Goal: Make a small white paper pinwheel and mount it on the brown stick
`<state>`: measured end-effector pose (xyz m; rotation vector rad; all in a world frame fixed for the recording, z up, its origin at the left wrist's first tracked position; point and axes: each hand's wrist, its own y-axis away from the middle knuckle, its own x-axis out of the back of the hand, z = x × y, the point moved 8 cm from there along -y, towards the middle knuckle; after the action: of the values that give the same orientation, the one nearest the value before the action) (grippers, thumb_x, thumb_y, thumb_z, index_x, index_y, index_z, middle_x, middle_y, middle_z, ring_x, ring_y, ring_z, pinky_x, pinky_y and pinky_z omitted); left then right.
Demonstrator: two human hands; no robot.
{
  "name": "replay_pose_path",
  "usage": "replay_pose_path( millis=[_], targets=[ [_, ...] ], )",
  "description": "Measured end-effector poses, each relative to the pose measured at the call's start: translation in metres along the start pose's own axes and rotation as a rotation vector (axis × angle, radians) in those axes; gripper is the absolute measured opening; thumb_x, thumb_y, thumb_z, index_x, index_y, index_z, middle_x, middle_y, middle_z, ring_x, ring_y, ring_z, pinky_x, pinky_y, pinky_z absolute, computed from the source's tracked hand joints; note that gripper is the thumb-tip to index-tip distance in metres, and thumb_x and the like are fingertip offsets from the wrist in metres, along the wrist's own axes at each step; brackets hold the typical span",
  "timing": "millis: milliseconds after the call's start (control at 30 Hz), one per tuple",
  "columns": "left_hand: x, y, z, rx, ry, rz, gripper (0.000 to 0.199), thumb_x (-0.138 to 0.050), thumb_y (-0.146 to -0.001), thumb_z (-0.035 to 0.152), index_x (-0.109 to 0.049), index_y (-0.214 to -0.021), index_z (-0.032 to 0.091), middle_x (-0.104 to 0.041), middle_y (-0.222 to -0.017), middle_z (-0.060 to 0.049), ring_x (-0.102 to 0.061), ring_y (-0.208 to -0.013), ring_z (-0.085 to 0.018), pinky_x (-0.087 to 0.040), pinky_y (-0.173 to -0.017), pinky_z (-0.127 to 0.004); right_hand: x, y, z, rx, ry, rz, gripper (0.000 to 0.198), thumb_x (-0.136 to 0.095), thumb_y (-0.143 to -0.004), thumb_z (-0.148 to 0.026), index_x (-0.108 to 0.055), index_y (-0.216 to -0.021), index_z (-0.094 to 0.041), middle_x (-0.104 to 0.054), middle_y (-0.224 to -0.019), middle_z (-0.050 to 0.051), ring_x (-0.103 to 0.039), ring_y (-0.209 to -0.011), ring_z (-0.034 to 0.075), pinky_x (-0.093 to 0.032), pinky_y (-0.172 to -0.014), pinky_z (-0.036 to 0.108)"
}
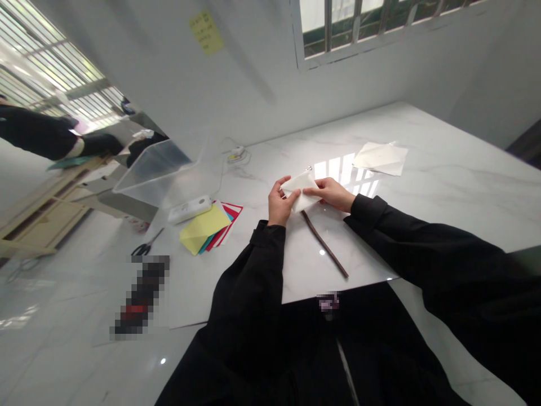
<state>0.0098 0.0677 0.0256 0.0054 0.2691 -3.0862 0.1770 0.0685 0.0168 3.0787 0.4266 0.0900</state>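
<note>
Between my two hands is a small white folded paper (305,197), raised a little above the tabletop. My left hand (280,204) grips its left side, thumb pressed on the front face. On the right side, my right hand (333,193) pinches the paper, with the thumb close to the other thumb. Some of the fingers are hidden behind the paper. Below the hands a thin dark brown stick (323,243) lies slanted on the white marbled table (296,276); its upper end passes out of sight under the paper.
Coloured sheets (205,226), yellow on top, lie left beside a white power strip (190,209). Scissors (146,246) and a blurred-out dark object (141,296) are farther left. A clear plastic bin (164,169) stands behind. Cream sheets (380,158) rest at back right. Another person (38,132) is at far left.
</note>
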Motion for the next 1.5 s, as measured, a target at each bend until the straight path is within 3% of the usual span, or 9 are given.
replay_pose_path(
  millis=[233,367,800,933,1100,1267,1367,1500],
  targets=[
    [0.011,-0.005,-0.009,0.106,0.146,0.099,0.055,-0.085,-0.065,0.061,-0.063,-0.092,0.018,-0.070,-0.078,-0.001,-0.065,-0.064,-0.013,-0.054,-0.060,-0.025,0.001,0.002,-0.004,0.024,0.038,0.031,0.036,-0.076,-0.081,-0.048,-0.075,-0.089,-0.013,-0.066,-0.072,0.002,-0.048,-0.057,0.010,-0.037,-0.050,0.022],
    [0.018,-0.006,-0.012,0.119,0.160,0.131,0.053,-0.084,-0.066,0.063,-0.061,-0.082,0.018,-0.065,-0.073,0.002,-0.061,-0.058,-0.009,-0.050,-0.056,-0.022,0.001,0.003,-0.008,0.046,0.054,0.030,0.038,-0.076,-0.080,-0.049,-0.074,-0.088,-0.012,-0.064,-0.070,0.002,-0.046,-0.057,0.010,-0.035,-0.049,0.022],
    [0.023,-0.005,-0.011,0.170,0.173,0.148,0.050,-0.087,-0.064,0.060,-0.060,-0.076,0.019,-0.063,-0.072,0.003,-0.059,-0.057,-0.007,-0.043,-0.050,-0.017,0.002,0.000,-0.012,0.121,0.081,0.029,0.041,-0.075,-0.079,-0.052,-0.074,-0.088,-0.011,-0.065,-0.075,0.003,-0.049,-0.061,0.011,-0.038,-0.053,0.023],
    [0.012,-0.001,-0.005,0.189,0.213,0.053,0.050,-0.090,-0.063,0.057,-0.065,-0.083,0.019,-0.069,-0.080,0.002,-0.062,-0.061,-0.008,-0.049,-0.056,-0.019,0.004,0.000,-0.009,0.113,0.034,0.039,0.045,-0.076,-0.078,-0.053,-0.075,-0.094,-0.011,-0.066,-0.076,0.003,-0.051,-0.063,0.011,-0.037,-0.052,0.022],
    [-0.005,0.004,-0.010,0.200,0.162,-0.088,0.056,-0.094,-0.055,0.050,-0.075,-0.093,0.014,-0.076,-0.085,-0.005,-0.069,-0.074,-0.017,-0.057,-0.069,-0.028,0.002,0.001,-0.010,0.129,0.013,0.033,0.049,-0.077,-0.077,-0.056,-0.075,-0.095,-0.010,-0.066,-0.075,0.003,-0.052,-0.063,0.012,-0.037,-0.052,0.022],
    [-0.002,0.000,-0.020,0.184,0.116,-0.058,0.057,-0.093,-0.056,0.053,-0.078,-0.092,0.011,-0.078,-0.086,-0.009,-0.070,-0.076,-0.020,-0.056,-0.074,-0.032,-0.004,0.002,-0.012,0.142,0.012,-0.015,0.051,-0.079,-0.076,-0.059,-0.076,-0.097,-0.013,-0.070,-0.080,0.004,-0.056,-0.063,0.013,-0.042,-0.055,0.025],
    [0.006,-0.005,-0.022,0.167,0.136,-0.029,0.057,-0.095,-0.054,0.050,-0.078,-0.092,0.011,-0.079,-0.088,-0.010,-0.071,-0.078,-0.020,-0.056,-0.077,-0.033,0.001,-0.004,-0.010,0.180,0.039,-0.019,0.053,-0.071,-0.083,-0.065,-0.076,-0.097,-0.014,-0.072,-0.083,0.005,-0.059,-0.067,0.015,-0.045,-0.059,0.026],
    [0.026,-0.011,-0.024,0.159,0.194,0.117,0.057,-0.096,-0.050,0.048,-0.077,-0.090,0.012,-0.079,-0.091,-0.009,-0.071,-0.082,-0.021,-0.056,-0.078,-0.033,0.040,-0.020,-0.004,0.277,0.254,0.209,0.048,-0.058,-0.092,-0.060,-0.076,-0.095,-0.016,-0.074,-0.085,0.007,-0.063,-0.074,0.018,-0.050,-0.071,0.030]
  ],
)
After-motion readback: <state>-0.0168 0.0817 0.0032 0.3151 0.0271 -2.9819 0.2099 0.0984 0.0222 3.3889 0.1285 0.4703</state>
